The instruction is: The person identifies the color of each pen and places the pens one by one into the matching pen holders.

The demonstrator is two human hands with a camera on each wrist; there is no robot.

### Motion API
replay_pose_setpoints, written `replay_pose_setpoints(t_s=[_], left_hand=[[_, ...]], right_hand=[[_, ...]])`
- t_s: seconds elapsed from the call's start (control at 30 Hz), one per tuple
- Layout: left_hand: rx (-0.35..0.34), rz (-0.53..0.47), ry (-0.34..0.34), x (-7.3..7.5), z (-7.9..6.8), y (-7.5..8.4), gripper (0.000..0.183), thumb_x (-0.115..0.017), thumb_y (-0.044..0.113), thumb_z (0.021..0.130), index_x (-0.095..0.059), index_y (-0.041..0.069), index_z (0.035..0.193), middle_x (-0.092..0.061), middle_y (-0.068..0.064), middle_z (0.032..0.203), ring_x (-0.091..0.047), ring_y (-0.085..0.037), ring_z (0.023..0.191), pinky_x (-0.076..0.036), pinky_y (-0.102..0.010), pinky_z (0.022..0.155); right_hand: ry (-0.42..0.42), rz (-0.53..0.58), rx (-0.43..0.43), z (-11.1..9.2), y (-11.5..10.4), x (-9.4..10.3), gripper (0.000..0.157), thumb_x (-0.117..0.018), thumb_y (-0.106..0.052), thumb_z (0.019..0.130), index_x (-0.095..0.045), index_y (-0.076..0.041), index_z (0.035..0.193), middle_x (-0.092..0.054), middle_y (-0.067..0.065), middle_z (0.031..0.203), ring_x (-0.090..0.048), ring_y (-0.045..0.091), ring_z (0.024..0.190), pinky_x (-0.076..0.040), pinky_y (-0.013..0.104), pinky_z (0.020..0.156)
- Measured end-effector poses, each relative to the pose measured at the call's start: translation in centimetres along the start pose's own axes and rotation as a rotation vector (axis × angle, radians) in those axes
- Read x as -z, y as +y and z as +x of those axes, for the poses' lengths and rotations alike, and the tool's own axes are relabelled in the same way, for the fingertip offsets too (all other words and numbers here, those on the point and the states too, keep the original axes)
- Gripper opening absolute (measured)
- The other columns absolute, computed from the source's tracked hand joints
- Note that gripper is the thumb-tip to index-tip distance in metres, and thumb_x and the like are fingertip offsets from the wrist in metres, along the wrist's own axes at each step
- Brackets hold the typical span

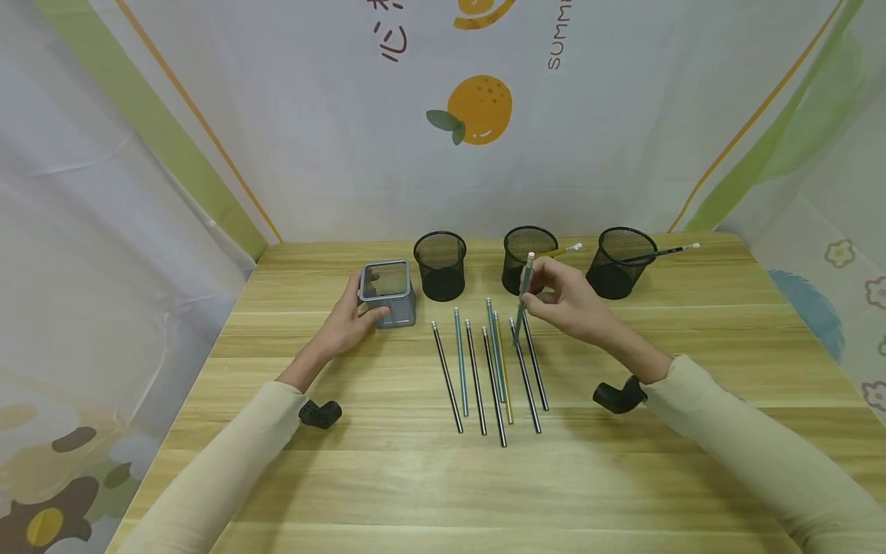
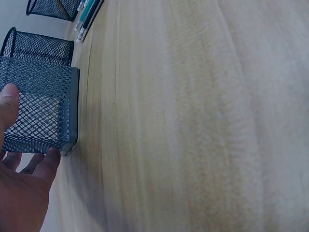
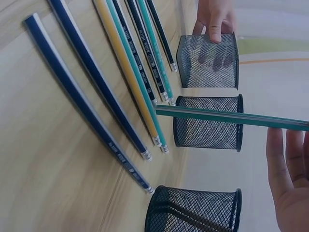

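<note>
My left hand [image 1: 344,325] holds a grey square mesh pencil holder [image 1: 404,312] at the left of the table, thumb on the near side and fingers round the far side. In the left wrist view the thumb presses the mesh wall. A green pencil [image 3: 207,115] is pinched in my right hand [image 1: 573,305], nearly upright with its eraser end up. Its lower end hovers over the row of pencils. Below lie several dark pencils [image 1: 448,377], a yellow pencil [image 1: 509,385] and green pencils [image 1: 461,369], eraser ends pointing away from me.
Three round black mesh holders stand along the back: the left one [image 1: 443,283], the middle one [image 1: 512,271] with a yellow pencil [image 1: 550,252], and the right one [image 1: 612,275] with a black pencil [image 1: 661,253]. A printed cloth [image 1: 332,154] hangs behind the table.
</note>
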State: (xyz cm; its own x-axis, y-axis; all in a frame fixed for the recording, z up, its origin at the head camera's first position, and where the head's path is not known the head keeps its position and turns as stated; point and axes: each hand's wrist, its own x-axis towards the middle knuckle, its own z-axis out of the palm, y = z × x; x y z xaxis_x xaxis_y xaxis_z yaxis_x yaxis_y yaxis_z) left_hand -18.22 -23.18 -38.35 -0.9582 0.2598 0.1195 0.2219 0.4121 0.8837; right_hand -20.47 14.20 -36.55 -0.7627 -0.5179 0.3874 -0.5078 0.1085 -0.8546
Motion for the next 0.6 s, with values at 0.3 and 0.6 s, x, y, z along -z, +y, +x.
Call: replay_pose_setpoints(t_s=[0.3,0.6], left_hand=[[-0.01,-0.003,0.008,0.0,0.3,-1.2,0.075,-0.06,-0.007,0.099,-0.012,-0.009,0.156,-0.029,-0.038,0.149,-0.027,-0.056,0.14,-0.032,-0.062,0.111],[-0.027,0.019,0.023,-0.1,1.1,-3.9,0.079,-0.063,-0.002,0.099,-0.012,0.0,0.159,-0.032,-0.031,0.151,-0.031,-0.051,0.141,-0.033,-0.058,0.112]], right_hand=[[0.043,0.03,0.007,0.9,-0.6,-0.5,0.011,-0.06,0.01,0.095,-0.055,0.007,0.105,-0.056,0.029,0.107,-0.063,0.035,0.094,-0.059,0.028,0.075],[0.097,0.08,0.062,1.7,-1.2,-1.1,0.013,-0.058,0.014,0.096,-0.052,0.01,0.107,-0.056,0.026,0.105,-0.064,0.03,0.091,-0.059,0.032,0.08]])
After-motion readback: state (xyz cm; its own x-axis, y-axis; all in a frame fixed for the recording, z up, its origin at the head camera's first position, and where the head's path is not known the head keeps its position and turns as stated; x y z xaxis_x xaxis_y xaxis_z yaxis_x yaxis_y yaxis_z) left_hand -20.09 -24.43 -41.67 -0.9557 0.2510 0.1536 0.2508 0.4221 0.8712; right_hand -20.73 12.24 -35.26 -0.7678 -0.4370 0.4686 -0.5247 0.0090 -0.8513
